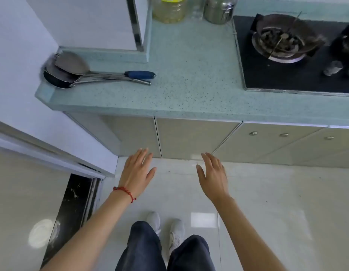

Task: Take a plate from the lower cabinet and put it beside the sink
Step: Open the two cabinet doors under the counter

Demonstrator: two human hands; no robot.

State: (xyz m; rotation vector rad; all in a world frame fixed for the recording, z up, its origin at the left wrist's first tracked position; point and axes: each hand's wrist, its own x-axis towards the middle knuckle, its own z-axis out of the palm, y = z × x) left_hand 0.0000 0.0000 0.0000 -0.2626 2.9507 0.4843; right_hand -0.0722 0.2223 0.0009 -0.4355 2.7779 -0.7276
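Note:
Beige lower cabinet doors [191, 137] run under the speckled green countertop [191, 79], all shut. My left hand [137, 169], with a red string bracelet at the wrist, hangs open in front of the doors, fingers spread. My right hand [213, 175] is open too, a little to the right, fingers pointing toward the cabinet. Neither hand touches anything. No plate and no sink are in view.
Metal ladles and a blue-handled utensil [139, 74] lie at the counter's left end. An oil bottle [169, 9] and steel canister [218, 10] stand at the back. A black gas hob [283, 79] carries a burner [279, 42]. A door frame [52, 153] is on the left.

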